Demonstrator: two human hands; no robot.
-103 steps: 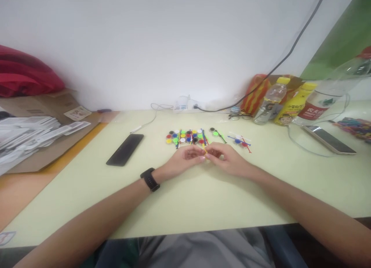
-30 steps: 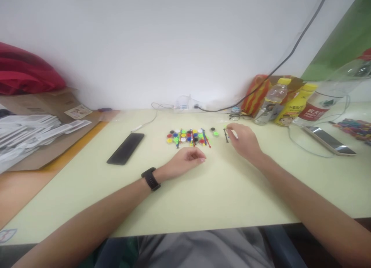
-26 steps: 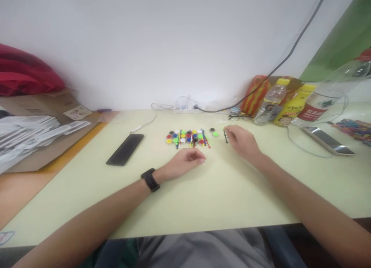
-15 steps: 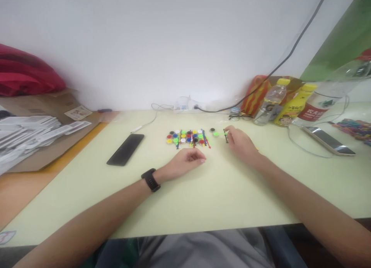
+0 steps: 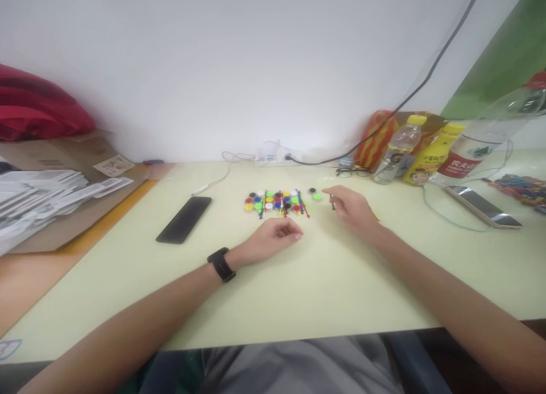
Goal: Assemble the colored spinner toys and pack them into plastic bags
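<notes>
My left hand [image 5: 277,237] rests on the table with its fingers curled in, and nothing shows in it. Just beyond it lie rows of small coloured discs [image 5: 269,199], with thin coloured sticks [image 5: 302,203] laid across them in bundles. To the right, my right hand [image 5: 352,207] is over a short black stick [image 5: 333,204], its index finger stretched out to the left past the stick's top. That fingertip is close to a black disc [image 5: 313,190] and a green disc [image 5: 317,197]. A small yellow piece [image 5: 377,217] shows partly behind the right wrist.
A black phone [image 5: 184,220] lies left; another phone [image 5: 484,207] lies right, with a cable. Bottles [image 5: 433,155], glasses [image 5: 352,171] and a coloured pile [image 5: 520,189] are on the right. A power strip [image 5: 273,154] sits by the wall. Cardboard [image 5: 81,212] with white pieces stands left.
My right hand's index finger has reached further left, over the top end of the black stick. The stick and discs look unmoved, and my left hand is still.
</notes>
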